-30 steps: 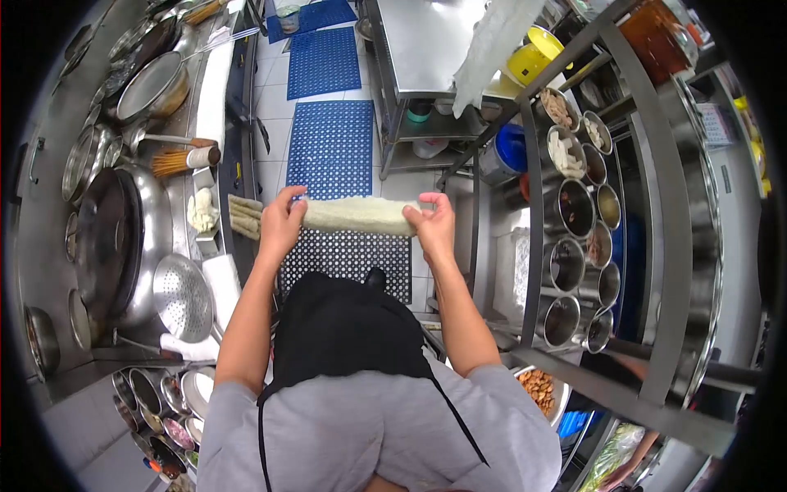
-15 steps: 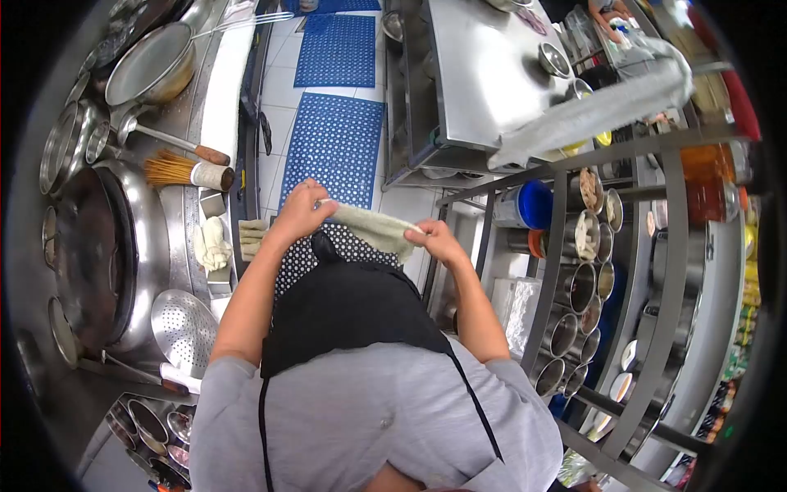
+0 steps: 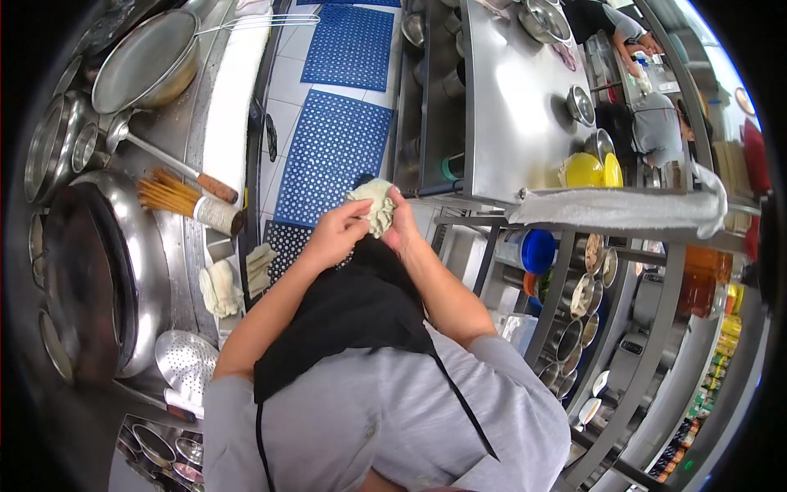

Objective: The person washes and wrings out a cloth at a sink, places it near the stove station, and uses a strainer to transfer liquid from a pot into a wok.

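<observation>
A pale cloth is bunched up between my two hands, out in front of the black apron. My left hand pinches the near-left side of the cloth with its fingertips. Wrapped around the right side of it is my right hand, with the thumb pointing up. The cloth's folds hide some of the fingers. To the left of my left forearm, another pale cloth hangs over the counter's edge.
On the left counter are a large wok, a bamboo brush, a ladle and a perforated skimmer. A steel table stands ahead right; a rack with steel containers is at right. Another person bends over at the far right.
The cloth was stretched out between my hands; now it is bunched together. My right hand has moved in toward my left. The view has shifted slightly.
</observation>
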`<state>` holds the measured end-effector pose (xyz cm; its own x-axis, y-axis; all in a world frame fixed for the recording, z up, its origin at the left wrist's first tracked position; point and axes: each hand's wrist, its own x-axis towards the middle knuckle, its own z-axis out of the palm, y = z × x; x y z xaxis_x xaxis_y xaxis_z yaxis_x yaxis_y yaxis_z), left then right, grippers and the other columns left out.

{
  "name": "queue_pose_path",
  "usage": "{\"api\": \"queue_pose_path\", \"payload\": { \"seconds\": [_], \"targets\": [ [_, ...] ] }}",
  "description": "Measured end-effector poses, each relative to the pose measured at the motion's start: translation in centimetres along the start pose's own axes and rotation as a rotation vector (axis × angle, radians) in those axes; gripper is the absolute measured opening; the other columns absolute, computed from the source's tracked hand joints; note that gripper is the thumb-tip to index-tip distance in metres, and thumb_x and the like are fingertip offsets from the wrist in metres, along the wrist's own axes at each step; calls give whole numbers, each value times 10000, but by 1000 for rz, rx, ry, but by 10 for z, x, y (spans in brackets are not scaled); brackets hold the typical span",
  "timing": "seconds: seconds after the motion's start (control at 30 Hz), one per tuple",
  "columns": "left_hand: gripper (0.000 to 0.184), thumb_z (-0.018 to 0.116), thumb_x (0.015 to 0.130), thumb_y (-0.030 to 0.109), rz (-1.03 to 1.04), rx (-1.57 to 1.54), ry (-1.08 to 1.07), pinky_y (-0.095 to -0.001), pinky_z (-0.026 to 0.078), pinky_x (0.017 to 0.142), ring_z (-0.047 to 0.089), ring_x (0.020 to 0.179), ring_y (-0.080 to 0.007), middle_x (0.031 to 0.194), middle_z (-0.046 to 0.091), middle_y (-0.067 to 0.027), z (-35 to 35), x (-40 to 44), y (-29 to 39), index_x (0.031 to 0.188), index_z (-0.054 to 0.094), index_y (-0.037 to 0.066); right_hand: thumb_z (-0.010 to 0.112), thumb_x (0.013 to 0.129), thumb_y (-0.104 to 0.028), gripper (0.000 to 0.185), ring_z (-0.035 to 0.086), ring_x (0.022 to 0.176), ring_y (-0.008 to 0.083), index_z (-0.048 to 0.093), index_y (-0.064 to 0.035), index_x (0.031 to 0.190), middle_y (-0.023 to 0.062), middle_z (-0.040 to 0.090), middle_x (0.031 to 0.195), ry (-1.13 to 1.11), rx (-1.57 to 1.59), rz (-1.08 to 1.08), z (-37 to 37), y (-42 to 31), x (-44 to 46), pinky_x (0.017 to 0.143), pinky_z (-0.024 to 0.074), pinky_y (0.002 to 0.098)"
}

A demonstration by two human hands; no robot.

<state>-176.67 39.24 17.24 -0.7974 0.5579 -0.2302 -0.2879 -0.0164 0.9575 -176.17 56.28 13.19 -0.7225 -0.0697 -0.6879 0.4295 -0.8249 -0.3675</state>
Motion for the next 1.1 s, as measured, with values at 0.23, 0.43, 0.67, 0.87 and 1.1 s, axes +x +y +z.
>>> {"api": "queue_pose_path", "payload": {
  "seconds": [0.23,0.43,0.67,0.87,1.1],
  "targets": [
    [329,570,895,81,-275,-104,259,-222,470,650,585,780,-93,1034,646,-99,-49,11,-43,1208,564,-18,415,985,-314,420,599,1038,320,476,8,1246,170,586,1173,581,-374,-442,-58,-88,143,847,505,454],
    [327,578,893,96,-517,116,419,-236,464,688,583,815,-105,985,645,-72,-76,15,-97,1203,573,-5,474,913,-453,684,224,1365,438,336,3,1405,273,295,1449,1220,-1332,-533,-95,-179,261,1121,222,454],
    [354,599,885,132,-986,118,406,-263,462,805,593,897,-141,986,646,-77,-80,37,-143,1220,574,21,428,949,-284,554,248,1347,461,277,-88,1445,234,199,1501,1054,-1845,-311,-152,-243,381,1126,193,496],
    [378,578,898,116,-961,-25,425,-277,463,854,600,958,-166,1092,640,-117,-67,73,-142,1260,540,12,467,923,-191,549,321,1307,444,295,-44,1423,220,310,1458,1335,-2037,-659,-198,-271,417,1113,221,480],
    [378,588,899,138,-1003,-83,500,-281,471,835,604,914,-161,1013,653,-102,-59,84,-143,1244,547,-10,488,865,-85,660,232,1331,501,205,-24,1458,268,200,1493,1419,-1755,-238,-192,-167,365,1100,207,526]
  ]
}}
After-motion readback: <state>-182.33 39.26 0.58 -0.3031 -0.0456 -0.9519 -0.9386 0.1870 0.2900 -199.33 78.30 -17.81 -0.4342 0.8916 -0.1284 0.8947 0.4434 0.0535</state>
